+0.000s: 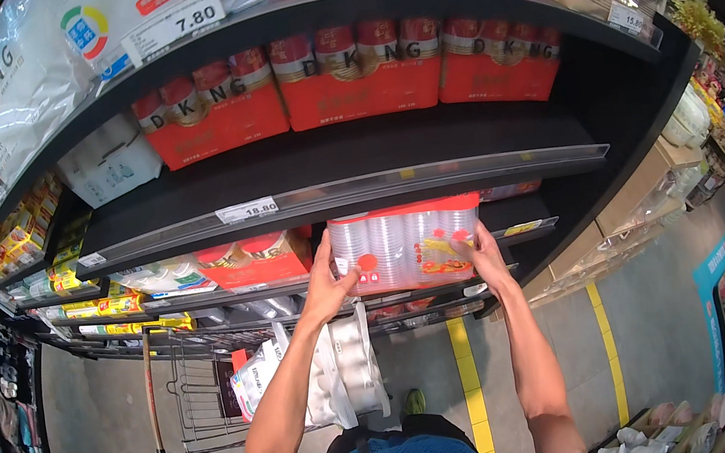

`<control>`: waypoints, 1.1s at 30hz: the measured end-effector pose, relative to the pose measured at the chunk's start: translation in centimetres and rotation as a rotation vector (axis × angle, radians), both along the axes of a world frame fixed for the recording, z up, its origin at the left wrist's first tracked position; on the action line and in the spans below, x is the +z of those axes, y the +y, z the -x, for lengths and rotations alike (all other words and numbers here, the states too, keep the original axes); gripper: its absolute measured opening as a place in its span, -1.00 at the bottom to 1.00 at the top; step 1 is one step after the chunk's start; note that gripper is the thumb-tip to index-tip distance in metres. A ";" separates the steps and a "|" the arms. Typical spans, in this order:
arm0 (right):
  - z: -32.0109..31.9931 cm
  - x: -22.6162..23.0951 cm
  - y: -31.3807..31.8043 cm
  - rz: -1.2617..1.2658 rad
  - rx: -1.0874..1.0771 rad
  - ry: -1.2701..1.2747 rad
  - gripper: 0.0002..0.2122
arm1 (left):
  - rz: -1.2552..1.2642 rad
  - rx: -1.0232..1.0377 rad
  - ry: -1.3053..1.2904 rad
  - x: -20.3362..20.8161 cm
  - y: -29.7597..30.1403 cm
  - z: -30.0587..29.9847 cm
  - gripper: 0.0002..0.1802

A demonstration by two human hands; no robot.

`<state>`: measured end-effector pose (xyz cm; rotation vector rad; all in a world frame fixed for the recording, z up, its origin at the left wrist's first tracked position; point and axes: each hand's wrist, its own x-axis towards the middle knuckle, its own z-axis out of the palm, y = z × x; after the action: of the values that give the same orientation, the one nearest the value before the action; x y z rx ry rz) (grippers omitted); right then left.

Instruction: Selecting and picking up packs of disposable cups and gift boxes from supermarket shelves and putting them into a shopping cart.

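Between my two hands is a pack of clear plastic cups [398, 245], stacked in rows inside a red-edged wrapper. My left hand [328, 279] grips its left side, the thumb over the front. On the right side, my right hand [488, 260] holds the pack with its fingers against the edge. The pack is in front of the lower shelf, just under the price rail [358, 197]. To its left, a red pack [258, 260] stands on that lower shelf.
A wire shopping cart [191, 390] stands below left, holding wrapped packs of white stacked goods [356, 366]. Red boxed packs [362, 87] line the back of the shelf above. Bagged goods [28, 88] sit at upper left. Yellow lines [467, 379] mark the grey floor.
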<state>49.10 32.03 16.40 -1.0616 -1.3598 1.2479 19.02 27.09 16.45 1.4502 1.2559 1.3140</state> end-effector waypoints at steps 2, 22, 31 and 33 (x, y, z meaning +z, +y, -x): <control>-0.6 -0.2 2.1 0.004 0.029 -0.016 -0.48 | 0.032 -0.054 -0.060 1.5 1.0 -0.3 -0.21; -15.8 -5.5 -5.4 0.276 -0.274 -0.101 -0.42 | -0.050 -0.340 0.129 0.9 2.4 -13.5 0.01; -14.2 -5.6 -8.9 -0.463 -0.653 -0.444 -0.45 | -0.501 -0.380 0.565 2.7 1.4 -16.6 -0.24; -14.4 -3.9 -7.7 -0.526 -0.647 -0.391 -0.48 | -0.606 -0.287 0.529 3.2 2.2 -16.3 -0.42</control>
<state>63.46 24.38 12.49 -1.2489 -1.3580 0.1948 35.36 29.26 19.65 2.4284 0.9277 1.2026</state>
